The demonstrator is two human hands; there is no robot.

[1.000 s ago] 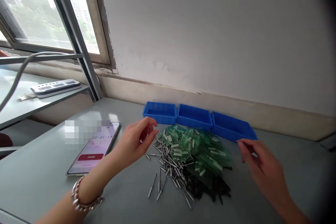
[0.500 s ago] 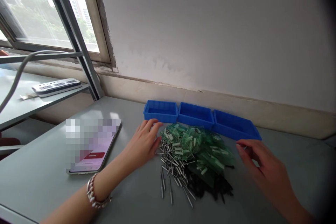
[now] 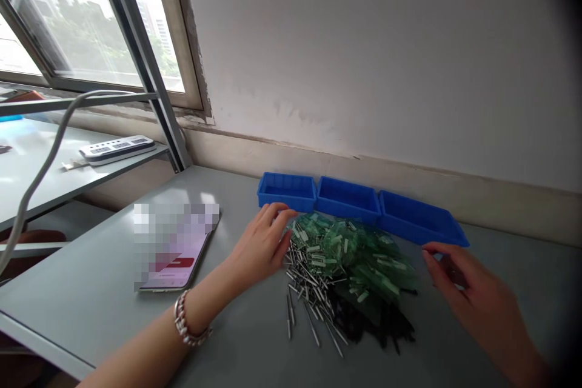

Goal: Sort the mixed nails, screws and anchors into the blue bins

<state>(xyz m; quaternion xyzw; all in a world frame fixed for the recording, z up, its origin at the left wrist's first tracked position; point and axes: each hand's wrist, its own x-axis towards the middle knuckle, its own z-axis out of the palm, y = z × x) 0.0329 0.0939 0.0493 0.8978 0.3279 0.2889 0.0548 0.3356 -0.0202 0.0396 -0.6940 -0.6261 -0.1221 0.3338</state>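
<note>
My left hand hovers at the left edge of a mixed pile, its fingers curved and apart, with nothing seen in it. To the right of the pile is my right hand, thumb and index tips brought together; whether something small sits between them cannot be made out. The pile holds thin silver metal pins that look like blind rivets, green see-through pieces with small pale clear strips among them, and dark black pieces at the lower right. Several pins lie loose at the front.
Behind the pile, against the wall, three blue trays stand in a row: left, middle and right. A phone lies on the grey table to the left. A power strip rests on the neighbouring shelf beside a grey cable.
The camera view has turned a little left, so everything sits farther right in the picture. Both hands keep nearly the same pose and place beside the pile.
</note>
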